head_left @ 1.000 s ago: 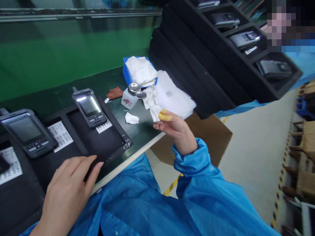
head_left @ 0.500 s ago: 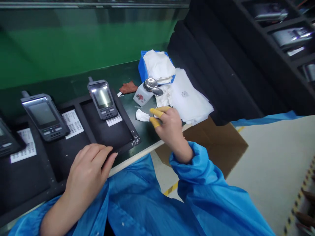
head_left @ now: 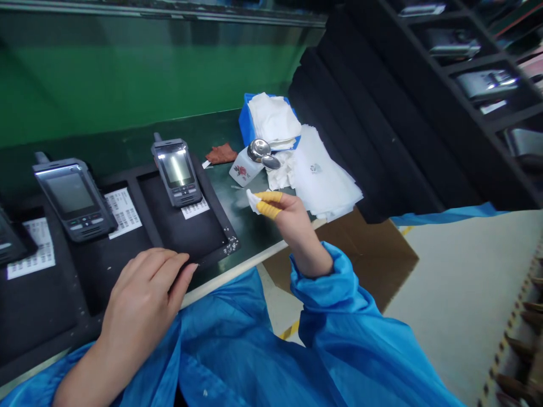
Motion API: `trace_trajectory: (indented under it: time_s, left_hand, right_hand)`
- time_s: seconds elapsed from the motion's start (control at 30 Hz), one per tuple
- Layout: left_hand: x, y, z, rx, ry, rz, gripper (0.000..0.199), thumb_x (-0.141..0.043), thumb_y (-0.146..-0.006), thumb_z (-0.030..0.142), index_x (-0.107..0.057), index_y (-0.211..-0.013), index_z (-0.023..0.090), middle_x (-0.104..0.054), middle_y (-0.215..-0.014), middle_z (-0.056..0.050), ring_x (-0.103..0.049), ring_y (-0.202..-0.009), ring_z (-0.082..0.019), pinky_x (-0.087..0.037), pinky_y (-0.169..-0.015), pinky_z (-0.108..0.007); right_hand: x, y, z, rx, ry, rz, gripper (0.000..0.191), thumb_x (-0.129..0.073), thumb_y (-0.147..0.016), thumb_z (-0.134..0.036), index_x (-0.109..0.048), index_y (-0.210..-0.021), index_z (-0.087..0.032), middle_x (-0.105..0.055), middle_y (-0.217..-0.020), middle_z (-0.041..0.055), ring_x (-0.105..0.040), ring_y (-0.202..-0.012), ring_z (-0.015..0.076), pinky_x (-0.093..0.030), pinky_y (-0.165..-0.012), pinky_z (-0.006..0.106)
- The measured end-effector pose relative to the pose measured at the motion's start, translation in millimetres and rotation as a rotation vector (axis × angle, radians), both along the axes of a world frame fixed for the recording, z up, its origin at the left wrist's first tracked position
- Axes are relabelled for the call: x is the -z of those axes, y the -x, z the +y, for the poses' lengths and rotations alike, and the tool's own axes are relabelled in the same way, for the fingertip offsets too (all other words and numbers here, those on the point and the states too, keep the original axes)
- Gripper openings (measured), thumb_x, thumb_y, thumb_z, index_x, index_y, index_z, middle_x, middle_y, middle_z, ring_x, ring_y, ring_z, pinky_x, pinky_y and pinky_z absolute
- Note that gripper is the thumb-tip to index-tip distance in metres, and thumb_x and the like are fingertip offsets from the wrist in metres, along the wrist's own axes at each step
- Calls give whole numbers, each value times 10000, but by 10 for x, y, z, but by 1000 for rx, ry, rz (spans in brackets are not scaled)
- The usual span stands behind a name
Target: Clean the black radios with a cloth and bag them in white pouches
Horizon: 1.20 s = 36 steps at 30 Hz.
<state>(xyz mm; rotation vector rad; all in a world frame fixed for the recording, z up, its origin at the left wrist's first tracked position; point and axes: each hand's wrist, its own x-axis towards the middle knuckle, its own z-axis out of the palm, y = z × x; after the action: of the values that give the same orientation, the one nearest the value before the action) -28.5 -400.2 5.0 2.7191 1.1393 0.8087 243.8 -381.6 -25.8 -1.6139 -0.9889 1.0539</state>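
Observation:
My right hand, with yellow covers on its fingers, pinches a small white wipe above the green table. Just behind it stands a white bottle with a rose print and an open metal lid. My left hand rests on the front edge of the black tray, its fingers loosely curved and the thumb apart, holding nothing. In the tray's right compartment a grey handheld device leans on the back edge over a barcode label. Another grey device lies to the left beside its label.
A blue bin of white cloths stands at the back, near a brown cloth and white sheets. Stacked black trays lean at the right. A cardboard box is below the table edge.
My right hand has picked up the white wipe, which lay flat at its fingertips on the table before. My left hand stays at the tray's edge.

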Motion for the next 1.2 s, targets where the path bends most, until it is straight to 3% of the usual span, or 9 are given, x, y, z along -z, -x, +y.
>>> trace_trajectory:
  time_s: [0.17,0.33,0.43,0.6,0.73,0.87,1.0,1.1,1.2]
  left_hand:
    - [33,-144,92,-11,-17,63,196,-546,-926,239,-647,-1010,94,-704,-1060,-157,-637,-1072,-318,-503,-925,-470]
    - [144,-285,141,-48,-20,181,393,-437,-975,293,-577,-1206,9,-585,-1321,-244,-515,-1266,-409,-349,-1055,-639]
    - [232,-307,157,-61,-8,193,460,-407,-984,327,-545,-1252,-20,-554,-1353,-261,-501,-1281,-414,-311,-1070,-661]
    - [333,-301,178,-80,12,161,495,-370,-992,363,-538,-1274,-7,-536,-1376,-255,-493,-1300,-390,-286,-1093,-650]
    - [323,-325,164,-130,35,189,483,-375,-988,367,-561,-1259,13,-493,-1421,-243,-468,-1328,-375,-285,-1107,-631]
    - [324,-355,151,-152,78,200,475,-406,-975,371,-583,-1253,29,-506,-1414,-232,-469,-1334,-352,-308,-1119,-593]
    - [337,-362,150,-158,109,190,450,-425,-967,345,-589,-1258,44,-481,-1437,-228,-445,-1352,-353,-310,-1122,-599]
    - [334,-361,149,-150,104,181,428,-435,-962,325,-601,-1242,47,-482,-1437,-227,-456,-1343,-356,-330,-1114,-597]
    - [328,-358,157,-144,95,169,416,-441,-957,315,-610,-1232,51,-485,-1432,-233,-460,-1340,-356,-346,-1107,-594]
  right_hand:
    - [85,-20,-122,-74,-194,-788,245,-632,-793,-299,-755,-995,-235,-659,-937,83,-595,-888,205,-492,-813,374]
    - [158,-244,-164,-15,-42,-1146,199,-572,-778,-214,-757,-845,-183,-633,-809,114,-560,-784,233,-472,-698,381]
    - [110,-360,-106,-21,13,-1199,249,-497,-772,-147,-745,-773,-162,-596,-739,114,-538,-735,228,-452,-666,375]
    - [-330,-374,176,209,-323,-1257,315,-489,-874,-282,-725,-1067,-203,-628,-909,110,-568,-886,242,-454,-799,416]
    - [-609,-239,473,-102,-404,-1216,278,-508,-869,-258,-745,-1014,-258,-645,-922,75,-575,-889,218,-452,-790,390]
    - [-680,-246,610,-269,-372,-1240,244,-558,-805,-232,-758,-944,-232,-630,-806,69,-533,-748,196,-416,-681,359]
    - [-734,-250,621,-201,-382,-1362,195,-570,-767,-247,-759,-787,-203,-546,-633,69,-440,-628,177,-297,-578,337]
    - [-748,-1,639,-134,-563,-1397,257,-517,-803,-221,-763,-869,-192,-600,-722,98,-488,-704,212,-318,-606,364]
    - [-668,415,777,-241,-697,-1324,341,-455,-872,-179,-728,-1064,-249,-663,-929,83,-533,-881,233,-363,-732,409]
